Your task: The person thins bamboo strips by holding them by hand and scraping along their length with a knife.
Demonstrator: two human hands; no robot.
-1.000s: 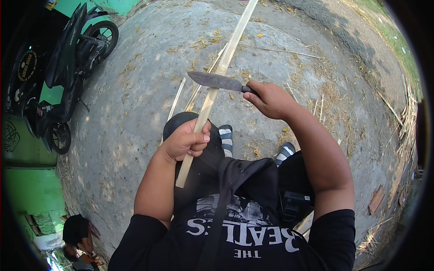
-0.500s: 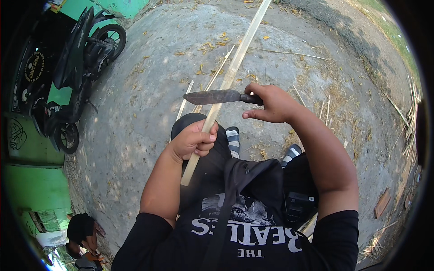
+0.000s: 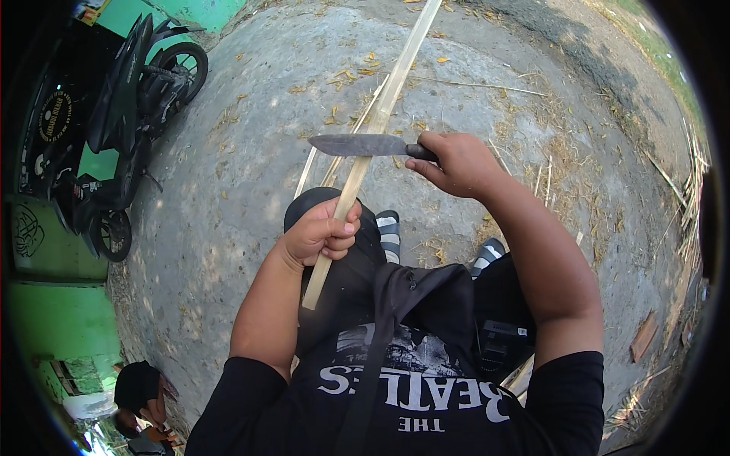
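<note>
My left hand (image 3: 321, 232) is closed around the lower part of a long pale bamboo strip (image 3: 401, 72), above my bent left knee. The strip slants away from me toward the far ground, its near end sticking out below my fist. In my right hand (image 3: 458, 163) is the dark handle of a broad-bladed knife (image 3: 359, 144). The blade points left and lies across the strip, a little beyond my left hand. It covers a short length of the strip; whether its edge bites into the surface I cannot tell.
Thin bamboo strips (image 3: 306, 172) lie on the grey concrete ground (image 3: 243, 144) beyond my knee. A black motorcycle (image 3: 125, 99) stands at the left by a green wall (image 3: 57, 315). Another person (image 3: 141, 395) sits at the lower left. A heap of slivers (image 3: 690, 197) lies far right.
The knife has moved slightly farther away along the strip, my right hand with it. My left hand keeps its grip, and the strip has shifted a little to the left.
</note>
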